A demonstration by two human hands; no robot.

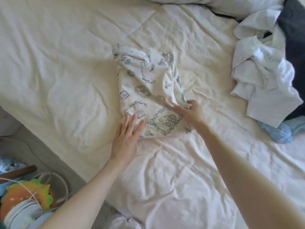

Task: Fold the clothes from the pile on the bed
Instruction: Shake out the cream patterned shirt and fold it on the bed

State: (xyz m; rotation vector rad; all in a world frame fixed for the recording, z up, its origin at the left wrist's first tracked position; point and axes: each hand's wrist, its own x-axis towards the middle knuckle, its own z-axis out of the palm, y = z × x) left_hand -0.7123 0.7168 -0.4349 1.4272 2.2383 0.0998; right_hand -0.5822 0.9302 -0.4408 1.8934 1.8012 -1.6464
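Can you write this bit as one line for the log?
left hand: flat on printed garment | right hand: pinching its right edge | pile: waiting, right side of bed

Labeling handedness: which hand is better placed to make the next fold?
Right hand, probably: it already pinches the printed garment's right edge, while the left hand lies flat, pinning the near corner.

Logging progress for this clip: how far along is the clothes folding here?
Early on. No finished folded stack is in view. In hand: the printed garment lies partly folded on the bed; the left hand presses it flat with straight fingers while the right hand pinches its right edge. Left: the pile of white, dark and blue clothes at right looks untouched.
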